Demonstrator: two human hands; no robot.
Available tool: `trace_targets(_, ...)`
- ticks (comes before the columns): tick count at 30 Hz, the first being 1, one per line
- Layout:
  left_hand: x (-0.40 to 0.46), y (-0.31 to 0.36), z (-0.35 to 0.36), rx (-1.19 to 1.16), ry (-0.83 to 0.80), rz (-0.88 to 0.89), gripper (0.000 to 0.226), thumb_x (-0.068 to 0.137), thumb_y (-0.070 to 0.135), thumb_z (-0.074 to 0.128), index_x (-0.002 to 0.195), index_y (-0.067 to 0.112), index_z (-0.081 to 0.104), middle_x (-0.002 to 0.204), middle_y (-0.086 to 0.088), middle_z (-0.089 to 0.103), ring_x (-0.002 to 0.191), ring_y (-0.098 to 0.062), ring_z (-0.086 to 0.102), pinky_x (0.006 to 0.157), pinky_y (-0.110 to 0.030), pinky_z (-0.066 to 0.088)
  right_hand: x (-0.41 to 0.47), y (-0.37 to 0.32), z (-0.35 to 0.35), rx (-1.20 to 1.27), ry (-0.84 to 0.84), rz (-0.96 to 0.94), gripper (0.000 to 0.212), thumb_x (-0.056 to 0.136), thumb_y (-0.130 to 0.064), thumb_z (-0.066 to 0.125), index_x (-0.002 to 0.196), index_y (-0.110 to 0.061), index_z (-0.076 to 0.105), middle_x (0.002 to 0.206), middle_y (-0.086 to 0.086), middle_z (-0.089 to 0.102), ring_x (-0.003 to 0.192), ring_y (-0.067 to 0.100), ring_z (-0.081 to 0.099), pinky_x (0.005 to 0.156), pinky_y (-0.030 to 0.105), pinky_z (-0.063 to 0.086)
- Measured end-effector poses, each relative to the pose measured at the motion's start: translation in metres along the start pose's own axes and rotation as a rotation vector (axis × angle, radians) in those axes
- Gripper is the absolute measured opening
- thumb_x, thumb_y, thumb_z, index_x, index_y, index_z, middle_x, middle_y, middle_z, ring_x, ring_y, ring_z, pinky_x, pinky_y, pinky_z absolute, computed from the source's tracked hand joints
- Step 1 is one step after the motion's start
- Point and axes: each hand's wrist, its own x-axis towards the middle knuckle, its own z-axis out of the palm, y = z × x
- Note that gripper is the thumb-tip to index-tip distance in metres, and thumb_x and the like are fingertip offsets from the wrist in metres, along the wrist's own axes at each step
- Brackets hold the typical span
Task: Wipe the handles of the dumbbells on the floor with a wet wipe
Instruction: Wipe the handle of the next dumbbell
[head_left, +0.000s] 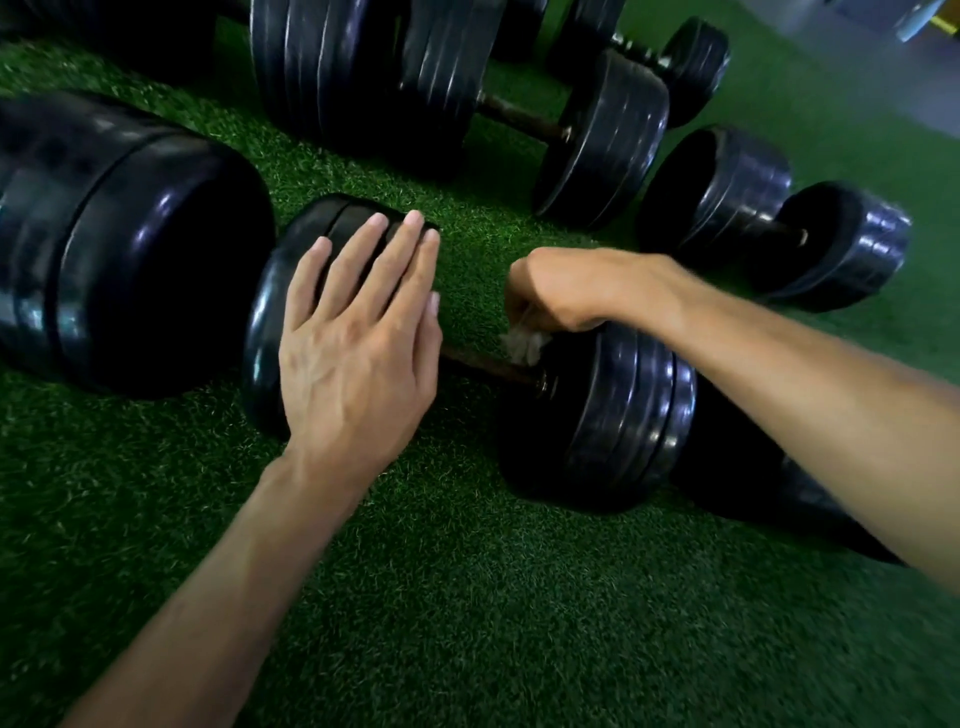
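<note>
Closest in, both forearms reach down over the turf to the nearest dumbbell. The left hand lies flat with straight fingers on that dumbbell's left weight, looks like it's just steadying it so it won't roll. The right hand is curled into a fist around a crumpled wipe, and a scrap of it pokes out under the knuckles, right at the right end of the handle where it meets the weight. Can't quite tell if the wipe is pressed on the bar or just above it.

So progress-wise: I'd say this one is mid-wipe. The bare stretch of handle between the two hands looks dull and brownish, no telling from here if it's been gone over yet.

Further back there's plenty left. A big dumbbell sits just left of the near one, another with a rusty-looking bar is behind, one more to the right, and a small one at the far end. No way to see whether any of those got cleaned, so assume most of the job's still ahead.
</note>
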Motion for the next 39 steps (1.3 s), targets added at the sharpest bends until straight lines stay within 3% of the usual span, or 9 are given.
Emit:
trace_targets(4, 0.007, -0.008, -0.008, -0.050, -0.040, 0.028, 0.038, 0.107, 0.032, 0.041, 0.139, 0.021, 0.059, 0.146, 0.008, 0.054, 0.138, -0.015, 0.047, 0.115, -0.040, 0.031, -0.009, -0.013, 0.006, -0.066, -0.139, -0.039, 0.017, 0.089, -0.007, 0.066, 0.102, -0.018, 0.069, 0.103, 0.003, 0.072, 0.092, 0.027, 0.070, 0.076, 0.034, 0.060)
trace_targets(7, 0.021, -0.029, -0.016, -0.137, -0.082, 0.128, 0.035, 0.107, 0.036, 0.043, 0.133, 0.025, 0.064, 0.140, 0.012, 0.058, 0.135, -0.010, 0.050, 0.108, -0.039, 0.032, -0.018, -0.006, -0.008, 0.059, -0.120, -0.119, 0.016, 0.090, -0.013, 0.067, 0.087, -0.027, 0.075, 0.086, -0.009, 0.073, 0.085, 0.019, 0.069, 0.080, 0.040, 0.060)
trace_targets(13, 0.026, -0.046, -0.014, -0.145, -0.115, 0.189, 0.037, 0.108, 0.035, 0.040, 0.137, 0.024, 0.060, 0.146, 0.005, 0.053, 0.142, -0.014, 0.042, 0.115, -0.043, 0.035, -0.007, -0.024, -0.005, 0.473, 0.177, -0.095, 0.016, 0.095, -0.012, 0.063, 0.093, -0.023, 0.075, 0.078, -0.009, 0.071, 0.072, 0.012, 0.069, 0.067, 0.032, 0.059)
trace_targets(17, 0.025, -0.043, -0.013, -0.152, -0.110, 0.177, 0.038, 0.108, 0.034, 0.039, 0.137, 0.024, 0.060, 0.146, 0.006, 0.053, 0.142, -0.013, 0.042, 0.116, -0.042, 0.034, 0.011, -0.053, 0.002, 0.519, 0.167, -0.178, 0.020, 0.095, -0.012, 0.056, 0.105, -0.006, 0.072, 0.088, 0.004, 0.069, 0.079, 0.022, 0.063, 0.062, 0.027, 0.045)
trace_targets(20, 0.024, -0.044, -0.015, -0.161, -0.106, 0.171, 0.037, 0.108, 0.034, 0.039, 0.137, 0.024, 0.061, 0.145, 0.006, 0.054, 0.141, -0.013, 0.043, 0.116, -0.042, 0.034, 0.010, -0.047, 0.001, 0.525, 0.155, -0.235, 0.018, 0.092, -0.012, 0.057, 0.098, -0.008, 0.074, 0.082, 0.002, 0.069, 0.077, 0.022, 0.066, 0.064, 0.029, 0.049)
trace_targets(24, 0.022, -0.044, -0.015, -0.165, -0.113, 0.170, 0.037, 0.108, 0.034, 0.041, 0.137, 0.025, 0.061, 0.145, 0.007, 0.054, 0.141, -0.012, 0.043, 0.116, -0.042, 0.034, -0.002, -0.022, -0.004, 0.410, -0.017, -0.257, 0.015, 0.093, -0.014, 0.063, 0.095, -0.015, 0.077, 0.076, -0.009, 0.073, 0.073, 0.014, 0.070, 0.067, 0.024, 0.052)
trace_targets(28, 0.022, -0.042, -0.014, -0.165, -0.095, 0.146, 0.036, 0.107, 0.034, 0.041, 0.136, 0.025, 0.062, 0.143, 0.008, 0.056, 0.140, -0.012, 0.044, 0.116, -0.042, 0.034, -0.002, -0.017, -0.008, 0.106, -0.243, -0.176, 0.027, 0.096, -0.005, 0.056, 0.115, -0.014, 0.072, 0.089, -0.007, 0.065, 0.066, 0.013, 0.058, 0.044, 0.012, 0.041)
trace_targets(32, 0.023, -0.041, -0.013, -0.149, -0.105, 0.137, 0.037, 0.107, 0.036, 0.039, 0.136, 0.026, 0.061, 0.143, 0.009, 0.055, 0.141, -0.011, 0.044, 0.117, -0.041, 0.033, 0.020, -0.028, -0.017, 0.363, -0.045, -0.157, 0.024, 0.092, -0.006, 0.055, 0.091, -0.021, 0.074, 0.082, -0.003, 0.076, 0.072, 0.020, 0.071, 0.063, 0.033, 0.058)
trace_targets(39, 0.022, -0.042, -0.012, -0.170, -0.088, 0.140, 0.037, 0.107, 0.036, 0.040, 0.135, 0.026, 0.063, 0.143, 0.008, 0.056, 0.140, -0.011, 0.045, 0.115, -0.043, 0.035, 0.041, -0.041, -0.009, 0.561, -0.167, -0.242, 0.027, 0.096, -0.001, 0.050, 0.113, -0.008, 0.069, 0.098, 0.005, 0.072, 0.090, 0.023, 0.069, 0.082, 0.037, 0.059)
